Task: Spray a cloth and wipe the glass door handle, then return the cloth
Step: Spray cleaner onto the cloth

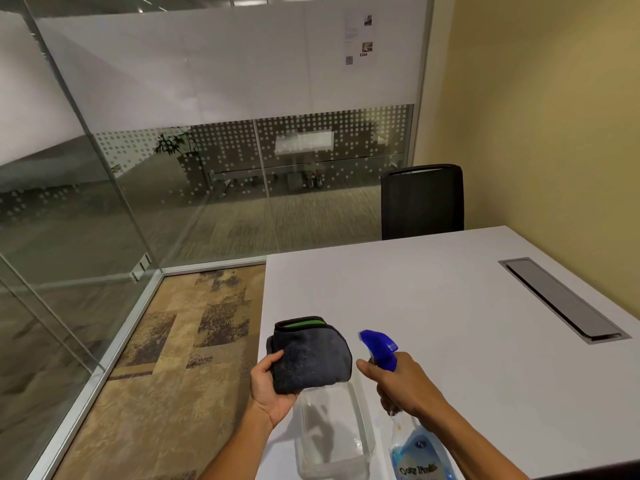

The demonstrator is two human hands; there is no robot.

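Observation:
A folded dark grey cloth (311,355) with a green stripe along its top edge is held up in my left hand (270,386), over the near left corner of the white table (450,306). My right hand (401,382) grips the neck of a spray bottle (419,452) of blue liquid. Its blue nozzle (379,344) points left at the cloth, a short gap away. The glass door handle is not in view.
A clear plastic container (332,431) stands on the table below the cloth. A grey cable hatch (561,299) is set into the table at right. A black chair (422,200) stands at the far end. Glass walls (104,202) enclose the left and back, with patterned carpet (173,341) below.

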